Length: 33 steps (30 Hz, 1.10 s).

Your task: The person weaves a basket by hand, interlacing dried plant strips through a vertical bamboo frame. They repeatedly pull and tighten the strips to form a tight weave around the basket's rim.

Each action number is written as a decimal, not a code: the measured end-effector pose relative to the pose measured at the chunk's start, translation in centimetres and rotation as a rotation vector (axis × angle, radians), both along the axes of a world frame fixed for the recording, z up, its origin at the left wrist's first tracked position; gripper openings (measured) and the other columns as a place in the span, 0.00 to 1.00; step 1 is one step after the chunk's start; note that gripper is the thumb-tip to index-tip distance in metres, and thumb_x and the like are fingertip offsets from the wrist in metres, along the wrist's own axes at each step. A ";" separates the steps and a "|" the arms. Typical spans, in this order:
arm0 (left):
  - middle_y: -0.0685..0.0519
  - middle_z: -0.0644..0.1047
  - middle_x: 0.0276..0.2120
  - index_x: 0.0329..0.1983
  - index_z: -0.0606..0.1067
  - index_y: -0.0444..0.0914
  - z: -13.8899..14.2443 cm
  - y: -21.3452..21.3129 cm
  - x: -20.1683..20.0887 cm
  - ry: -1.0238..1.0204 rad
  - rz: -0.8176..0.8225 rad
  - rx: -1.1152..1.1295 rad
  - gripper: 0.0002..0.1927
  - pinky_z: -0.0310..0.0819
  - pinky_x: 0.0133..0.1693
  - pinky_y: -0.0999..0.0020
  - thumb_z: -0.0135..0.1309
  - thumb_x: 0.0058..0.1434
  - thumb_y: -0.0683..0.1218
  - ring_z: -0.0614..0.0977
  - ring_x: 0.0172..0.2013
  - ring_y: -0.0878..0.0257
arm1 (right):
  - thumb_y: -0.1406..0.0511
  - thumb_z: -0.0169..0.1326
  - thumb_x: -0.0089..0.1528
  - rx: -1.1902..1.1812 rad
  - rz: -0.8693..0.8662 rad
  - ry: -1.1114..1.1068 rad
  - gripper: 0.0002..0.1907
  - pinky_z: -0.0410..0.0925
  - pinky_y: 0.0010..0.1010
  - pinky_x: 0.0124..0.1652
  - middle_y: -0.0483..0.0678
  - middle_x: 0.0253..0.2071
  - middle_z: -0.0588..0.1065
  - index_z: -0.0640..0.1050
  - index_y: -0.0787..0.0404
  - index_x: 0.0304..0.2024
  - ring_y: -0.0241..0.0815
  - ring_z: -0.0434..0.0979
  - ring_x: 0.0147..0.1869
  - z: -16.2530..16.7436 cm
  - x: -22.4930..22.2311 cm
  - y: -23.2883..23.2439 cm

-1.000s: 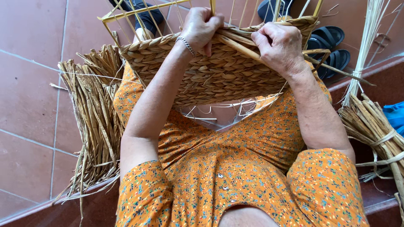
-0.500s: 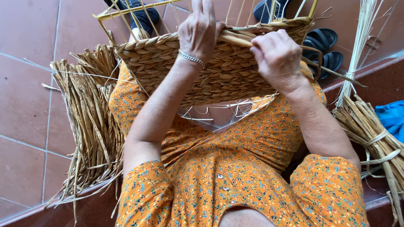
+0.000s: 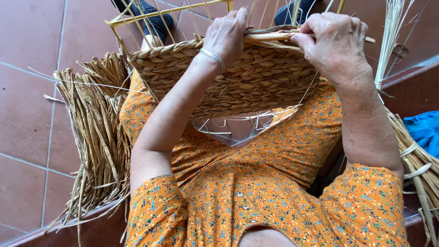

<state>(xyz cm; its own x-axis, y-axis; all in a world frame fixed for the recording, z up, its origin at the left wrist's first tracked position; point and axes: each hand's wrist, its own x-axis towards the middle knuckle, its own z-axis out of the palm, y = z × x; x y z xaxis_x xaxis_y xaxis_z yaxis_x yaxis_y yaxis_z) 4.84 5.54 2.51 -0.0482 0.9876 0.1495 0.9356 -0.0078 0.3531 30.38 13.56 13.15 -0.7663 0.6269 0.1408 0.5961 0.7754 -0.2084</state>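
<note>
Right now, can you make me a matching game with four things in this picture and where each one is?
Things:
1. dry straw pile
2. blue cloth
3. woven basket
4. silver bracelet

Places:
A. on the left wrist
B. on the lap, under both hands
C. on the floor, at the picture's left
D. at the picture's right edge

Pairs: 1-C, 2-D, 3-B, 4-A
</note>
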 end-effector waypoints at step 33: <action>0.44 0.71 0.60 0.75 0.62 0.45 3.3 -4.4 1.5 -0.235 -0.074 0.372 0.28 0.82 0.42 0.59 0.52 0.72 0.42 0.84 0.44 0.51 | 0.62 0.59 0.72 -0.357 0.040 0.079 0.08 0.72 0.35 0.35 0.47 0.33 0.80 0.84 0.59 0.45 0.40 0.80 0.34 -1.9 -3.1 4.9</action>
